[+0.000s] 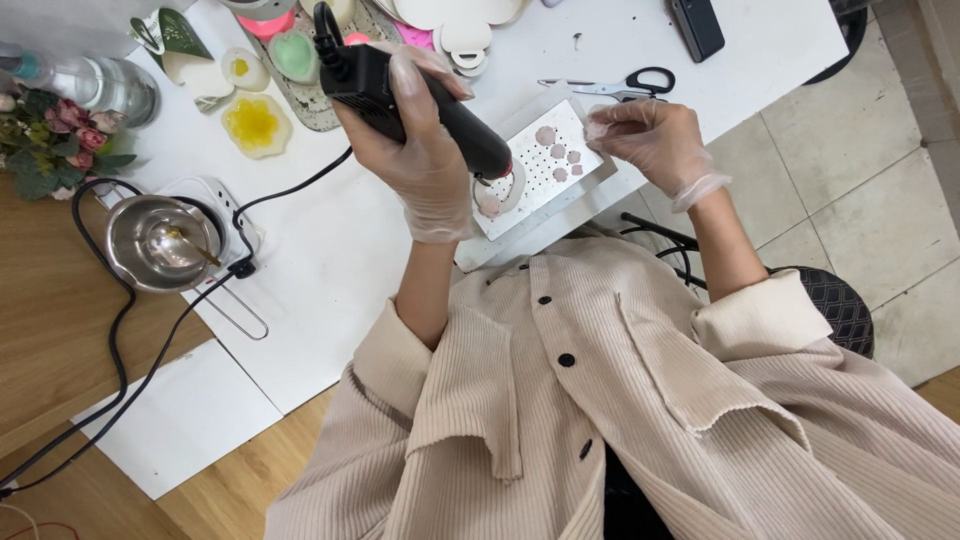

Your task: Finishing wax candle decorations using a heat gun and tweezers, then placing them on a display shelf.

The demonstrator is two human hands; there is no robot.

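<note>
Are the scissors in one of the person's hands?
No, the scissors lie on the white table, while the left hand grips a black heat tool.

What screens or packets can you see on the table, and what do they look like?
Phone: top right of the white table, above the scissors; a dark rectangle, screen off.
Green and white packet: top left, near the clear bottle; looks folded, and its kind is unclear.
No signs in view.
</note>
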